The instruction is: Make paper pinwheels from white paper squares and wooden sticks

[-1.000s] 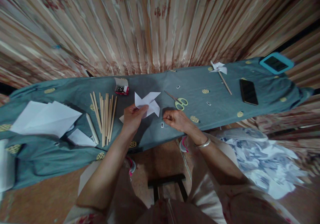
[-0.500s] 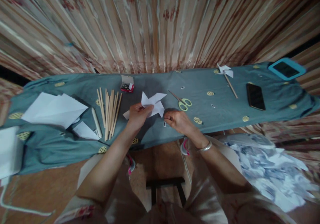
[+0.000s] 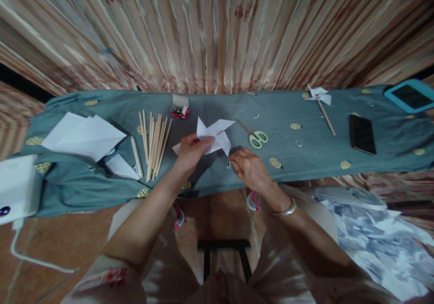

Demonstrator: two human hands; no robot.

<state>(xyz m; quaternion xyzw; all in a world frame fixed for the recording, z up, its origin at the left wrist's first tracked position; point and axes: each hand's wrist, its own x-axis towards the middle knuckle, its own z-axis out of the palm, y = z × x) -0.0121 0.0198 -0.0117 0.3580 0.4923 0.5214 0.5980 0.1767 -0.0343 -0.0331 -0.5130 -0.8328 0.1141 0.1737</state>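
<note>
My left hand (image 3: 194,152) pinches a white paper pinwheel (image 3: 217,134) at its middle, with the thumb on top and the folded blades spread out. To the right of the pinwheel, my right hand (image 3: 250,166) is low over the cloth with its fingers curled together. Whatever is between those fingertips, if anything, is too small to make out. Green-handled scissors (image 3: 255,136) lie just beyond my right hand. A small open red-and-white box (image 3: 179,109) of shiny little metal pieces stands behind my left hand. Near my left wrist lies a bunch of wooden sticks (image 3: 156,145).
White paper sheets (image 3: 81,136) and a pale pen-like stick (image 3: 136,157) lie left. A finished pinwheel on a stick (image 3: 319,96), a phone (image 3: 362,134) and a blue-framed tablet (image 3: 410,96) are right. A white device (image 3: 18,188) stands at the left edge; a bag of paper scraps (image 3: 379,245) sits below right.
My view has turned slightly, shifting the table's things in the picture. The left hand keeps its pinch on the pinwheel, and the right hand stays curled beside it.
</note>
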